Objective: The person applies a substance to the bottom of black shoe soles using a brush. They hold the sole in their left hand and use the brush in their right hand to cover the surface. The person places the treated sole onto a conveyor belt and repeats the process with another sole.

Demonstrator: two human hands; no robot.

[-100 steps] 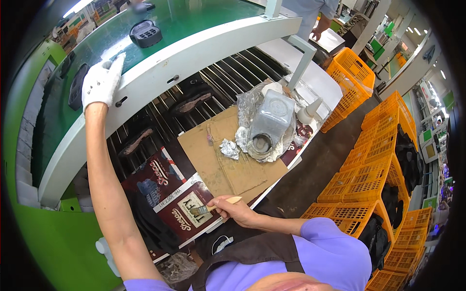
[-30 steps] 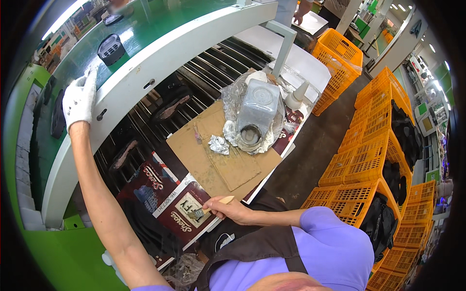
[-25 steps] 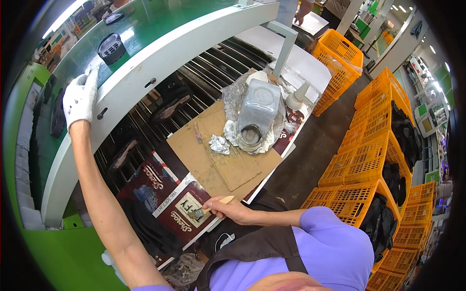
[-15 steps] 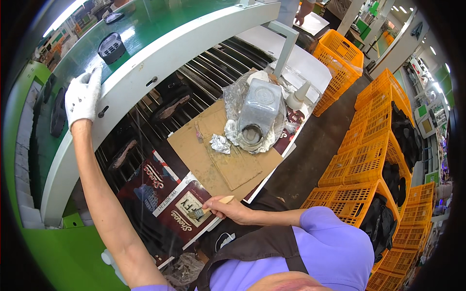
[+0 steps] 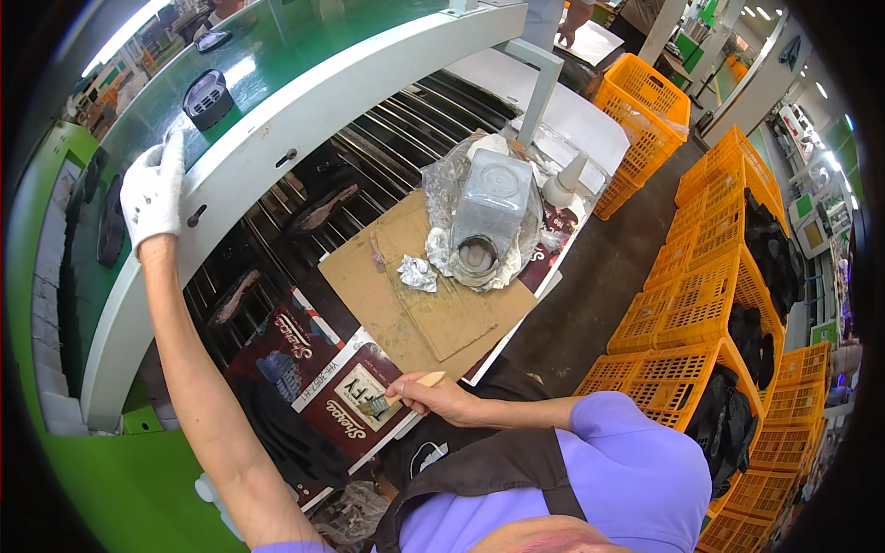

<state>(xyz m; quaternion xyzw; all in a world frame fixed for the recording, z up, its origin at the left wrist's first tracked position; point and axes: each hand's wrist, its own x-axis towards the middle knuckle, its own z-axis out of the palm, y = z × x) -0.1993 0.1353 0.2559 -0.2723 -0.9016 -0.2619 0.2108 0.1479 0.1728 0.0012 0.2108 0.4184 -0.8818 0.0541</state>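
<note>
Right hand (image 5: 433,399) pinches a brush (image 5: 396,400) near the edge of roomy cardboard (image 5: 452,323) — gloved left hand (image 5: 153,192) by the white rail (image 5: 263,138), grip unclear.

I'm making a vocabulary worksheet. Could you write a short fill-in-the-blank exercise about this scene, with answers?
1. The left hand wears a ____ glove.
2. The bare right hand holds a ____ with a pale handle.
3. The surface beyond the pale frame is coloured ____.
4. The stacked plastic crates stand on the person's ____ side.

Missing words: white; brush; green; right.
</note>
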